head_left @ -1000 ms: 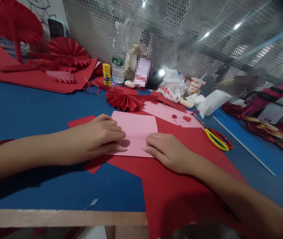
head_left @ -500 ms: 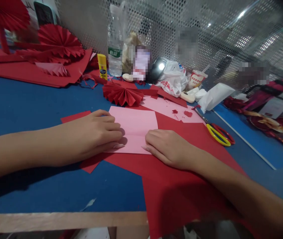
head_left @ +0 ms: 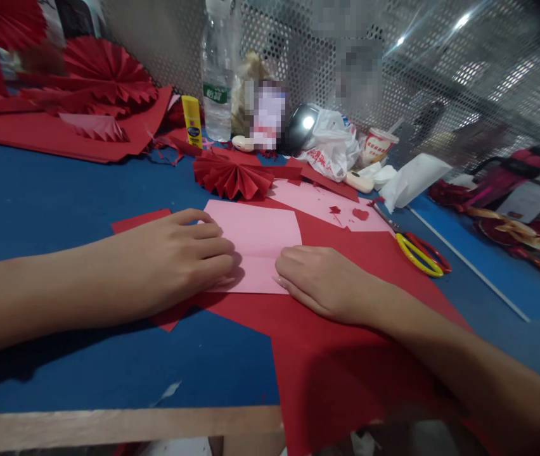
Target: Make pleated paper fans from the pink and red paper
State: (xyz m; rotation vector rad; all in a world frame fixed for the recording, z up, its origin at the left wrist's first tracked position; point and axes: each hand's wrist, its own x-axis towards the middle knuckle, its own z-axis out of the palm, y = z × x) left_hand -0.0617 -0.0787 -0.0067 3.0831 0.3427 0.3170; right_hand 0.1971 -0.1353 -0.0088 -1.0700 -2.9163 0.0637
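Note:
A sheet of pink paper (head_left: 260, 228) with a crease across it lies over red paper (head_left: 369, 361) in the middle of the head view. My left hand (head_left: 194, 253) is curled over its left side, fingers bent and closed at the near edge. At the lower right corner, my right hand (head_left: 312, 278) has its thumb and fingers closed on the same sheet. The tips of both hands are partly hidden. Just beyond the sheet sits a pleated red paper fan (head_left: 234, 177).
Scissors (head_left: 422, 254) with yellow and red handles lie to the right. Along the back stand a yellow glue stick (head_left: 192, 123), a water bottle (head_left: 217, 76), a phone (head_left: 269, 117), a plastic bag (head_left: 331, 145) and a cup (head_left: 377, 147). More red fans (head_left: 108, 69) are at far left.
My left hand has shifted slightly over the pink sheet, and its thumb shows less. The right hand stays almost in place. The view has tilted a little.

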